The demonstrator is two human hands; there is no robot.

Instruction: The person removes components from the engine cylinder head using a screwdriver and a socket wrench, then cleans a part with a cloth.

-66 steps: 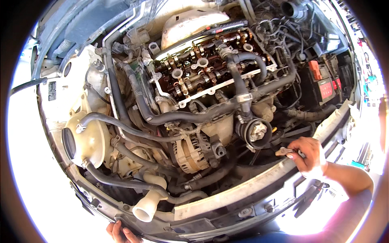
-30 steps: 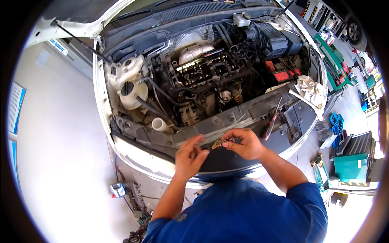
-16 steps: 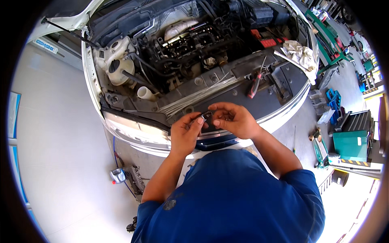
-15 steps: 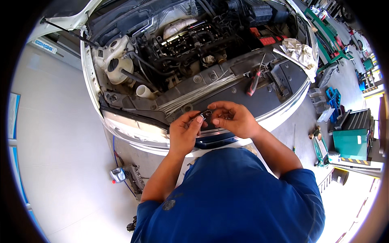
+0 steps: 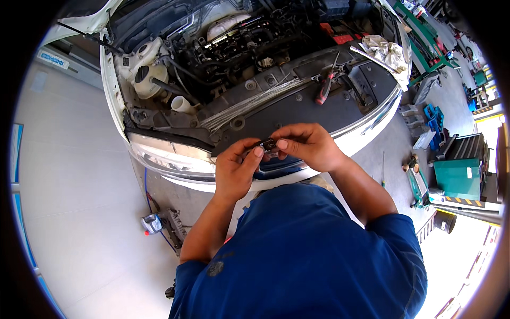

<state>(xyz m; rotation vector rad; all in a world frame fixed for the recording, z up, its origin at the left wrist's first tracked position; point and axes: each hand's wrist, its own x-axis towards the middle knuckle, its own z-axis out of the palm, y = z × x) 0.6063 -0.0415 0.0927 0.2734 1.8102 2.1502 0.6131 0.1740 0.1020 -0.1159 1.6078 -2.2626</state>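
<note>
Between both hands, above the front edge of a white car's open engine bay, is a small dark part with a metallic glint [image 5: 269, 144]; its exact kind is too small to make out. My left hand [image 5: 237, 167] pinches it from the left, thumb on top. My right hand [image 5: 311, 148] grips its right side between thumb and fingers. Beyond the hands lies the black front panel [image 5: 276, 119]. A bundle of thin pale rods [image 5: 249, 106] lies along it. To the right rests a screwdriver with a red and black handle [image 5: 324, 89].
Crumpled pale cloth [image 5: 387, 52] lies on the car's right corner. A white funnel-like neck [image 5: 182, 105] stands at the left of the bay. On the floor are a bottle [image 5: 152, 224] at left, and a green jack [image 5: 417, 183] and green tool cabinet [image 5: 458, 177] at right.
My hands have drawn closer together around the small part, and my right thumb now presses against it. The view has shifted slightly, so the car appears a little higher and further left.
</note>
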